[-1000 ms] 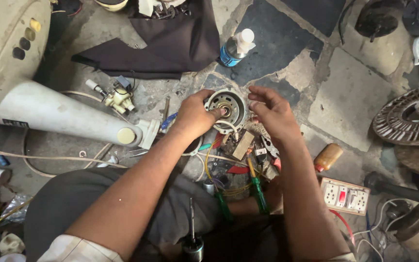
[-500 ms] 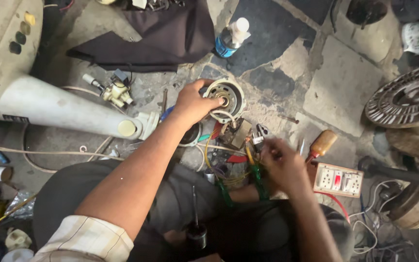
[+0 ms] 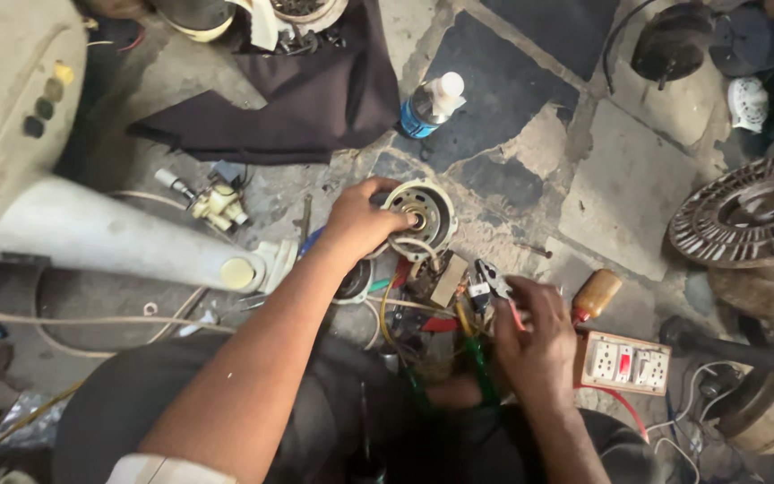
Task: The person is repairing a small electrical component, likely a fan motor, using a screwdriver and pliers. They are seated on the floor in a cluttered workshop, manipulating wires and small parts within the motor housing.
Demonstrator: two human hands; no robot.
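Left hand (image 3: 357, 220) of mine is gripping the round motor housing (image 3: 420, 211), fingers closed on its rim. Just below it, my right hand (image 3: 537, 333) is closing around pliers (image 3: 494, 280), beside the switch box (image 3: 624, 363).

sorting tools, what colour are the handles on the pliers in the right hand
Red, on the small metal pliers in the right hand; head view.
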